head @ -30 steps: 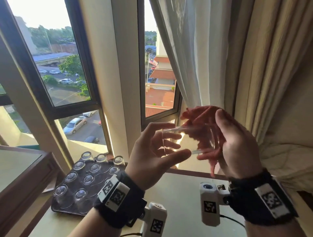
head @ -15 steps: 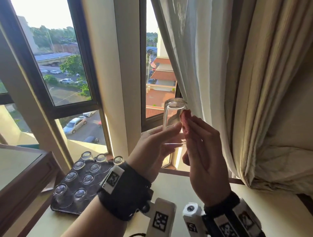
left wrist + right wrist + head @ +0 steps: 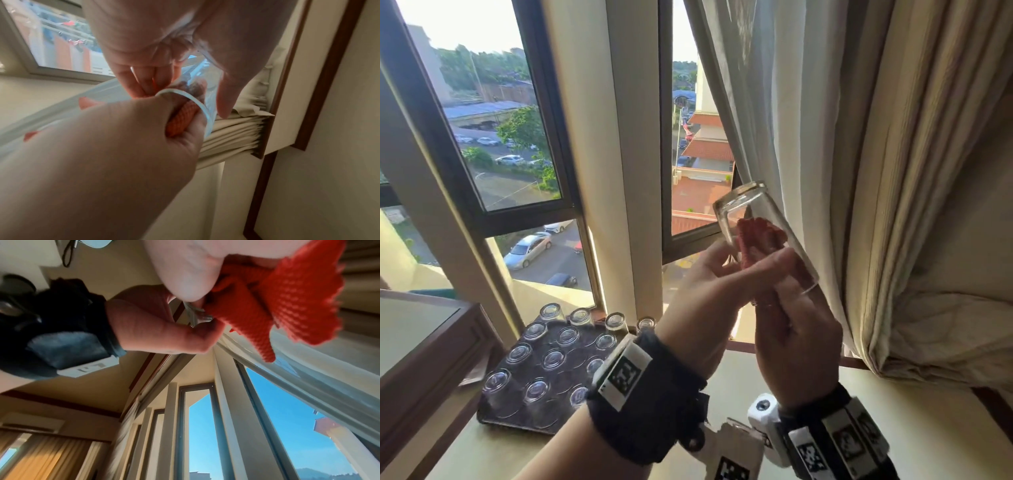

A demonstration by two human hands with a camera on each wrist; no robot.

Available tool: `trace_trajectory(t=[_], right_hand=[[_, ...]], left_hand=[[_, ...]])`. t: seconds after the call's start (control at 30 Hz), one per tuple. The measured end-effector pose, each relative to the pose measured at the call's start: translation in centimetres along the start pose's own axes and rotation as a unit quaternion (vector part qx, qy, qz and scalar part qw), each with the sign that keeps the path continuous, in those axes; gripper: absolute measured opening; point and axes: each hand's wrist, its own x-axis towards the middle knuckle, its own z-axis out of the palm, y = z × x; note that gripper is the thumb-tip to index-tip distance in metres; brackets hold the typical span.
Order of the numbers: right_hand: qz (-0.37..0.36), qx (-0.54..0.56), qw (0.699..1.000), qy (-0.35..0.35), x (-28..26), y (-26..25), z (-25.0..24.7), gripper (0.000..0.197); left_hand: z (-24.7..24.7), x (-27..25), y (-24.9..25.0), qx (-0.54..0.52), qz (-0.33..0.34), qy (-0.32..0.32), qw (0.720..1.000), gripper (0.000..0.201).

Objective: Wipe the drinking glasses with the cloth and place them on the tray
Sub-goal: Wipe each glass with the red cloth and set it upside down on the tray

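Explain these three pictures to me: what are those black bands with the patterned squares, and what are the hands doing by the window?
No robot here: a person wears a camera on the head and one on each wrist, strapped on with black bands. The big picture is the head view; the other two look along each hand. The left hand holds a clear drinking glass bottom up, tilted. The right hand pushes a red cloth inside it. On the ledge below lies a dark tray with many glasses standing upside down.
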Motion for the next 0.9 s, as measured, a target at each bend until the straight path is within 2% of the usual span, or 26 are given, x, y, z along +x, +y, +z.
trace_trajectory(t=[0.1,0.17,0.23,0.3,0.4,0.47,0.5,0.53,0.57,0.6,0.63,0.67,0.7,0.73,0.77,0.8,0.83,0.87,0.9], right_hand=[[0.022,0.060,0.998,-0.024,-0.5,-0.5,0.0,0.032],[-0.006,0.089,0.994,-0.063,-0.9,-0.6,-0.3,0.032],[-0.054,0.062,0.989,-0.120,-1.2,-0.2,-0.7,0.042],[-0.069,-0.005,0.984,-0.165,-1.3,0.2,-0.6,0.044],[-0.026,-0.084,0.976,-0.201,-1.4,0.1,0.0,0.035],[-0.002,-0.084,0.977,-0.196,-1.2,-0.3,0.4,0.017],[0.035,-0.059,0.979,-0.194,-0.9,-0.7,0.4,0.012],[0.111,0.002,0.975,-0.194,-0.4,-1.2,0.2,0.011],[0.205,0.123,0.948,-0.209,0.0,-1.7,-0.1,0.004],[0.296,0.274,0.888,-0.222,0.6,-2.6,-0.5,0.011],[0.364,0.415,0.804,-0.221,1.1,-3.4,-0.9,0.023],[0.391,0.510,0.737,-0.212,1.3,-4.0,-1.2,0.031],[0.396,0.552,0.706,-0.201,1.4,-4.3,-1.3,0.036],[0.399,0.564,0.695,-0.200,1.5,-4.2,-1.1,0.036],[0.391,0.526,0.724,-0.214,1.4,-3.8,-0.9,0.030],[0.349,0.424,0.805,-0.223,1.3,-3.1,-0.7,0.016],[0.264,0.264,0.899,-0.228,1.1,-2.1,-0.4,0.010],[0.177,0.102,0.951,-0.231,1.1,-1.5,0.0,0.021],[0.155,0.014,0.950,-0.270,1.2,-1.2,0.0,0.026]], left_hand=[[-0.4,0.2,0.1,0.050,0.020,0.024,0.998,0.046],[-0.9,0.4,0.4,0.044,0.029,0.041,0.998,0.050],[-1.4,0.6,0.7,0.034,0.031,0.042,0.998,0.048],[-1.9,0.6,0.8,0.046,0.032,0.036,0.998,0.042],[-2.3,0.4,0.6,0.094,0.033,0.014,0.995,0.040],[-2.6,0.5,0.4,0.127,0.024,-0.011,0.991,0.048],[-2.8,0.6,0.4,0.130,0.018,-0.031,0.991,0.051],[-3.1,0.5,0.5,0.119,0.011,-0.056,0.991,0.055],[-3.4,0.5,0.7,0.098,0.004,-0.079,0.992,0.059],[-3.6,0.5,0.8,0.070,-0.002,-0.098,0.993,0.061],[-3.6,0.4,0.8,0.045,-0.005,-0.110,0.993,0.062],[-3.5,0.3,0.8,0.027,-0.004,-0.112,0.993,0.060],[-3.3,0.4,0.7,0.017,0.003,-0.103,0.994,0.055],[-3.0,0.5,0.6,0.014,0.012,-0.086,0.996,0.046],[-2.8,0.6,0.7,0.021,0.019,-0.062,0.998,0.039],[-2.6,0.8,0.8,0.043,0.025,-0.036,0.998,0.034],[-2.4,1.0,1.0,0.079,0.033,-0.011,0.996,0.031],[-2.4,1.2,1.1,0.118,0.038,0.006,0.992,0.030],[-2.4,1.3,1.1,0.146,0.038,0.011,0.988,0.031]])
